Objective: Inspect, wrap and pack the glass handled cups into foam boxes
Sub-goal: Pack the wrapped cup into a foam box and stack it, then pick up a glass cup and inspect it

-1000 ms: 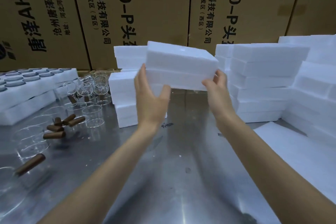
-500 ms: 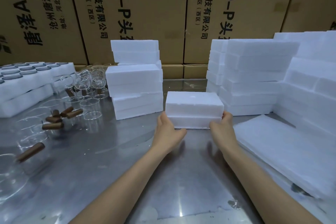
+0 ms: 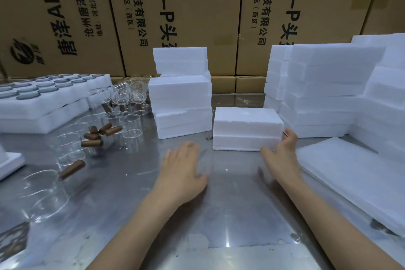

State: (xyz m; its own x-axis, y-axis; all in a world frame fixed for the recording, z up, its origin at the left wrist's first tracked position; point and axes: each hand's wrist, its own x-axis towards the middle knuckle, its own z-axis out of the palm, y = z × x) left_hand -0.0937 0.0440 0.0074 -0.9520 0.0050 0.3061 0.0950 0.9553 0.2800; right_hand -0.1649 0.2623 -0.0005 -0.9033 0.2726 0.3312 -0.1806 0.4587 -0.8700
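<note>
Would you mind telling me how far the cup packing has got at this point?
Early in this round. Done: a closed white foam box sits on the steel table, fetched for filling. In hand: the right hand holds its near right corner; the left hand hovers open, apart from it. Left: the clear glass cups with brown wooden handles lie unwrapped at left; the box is unopened.
</note>
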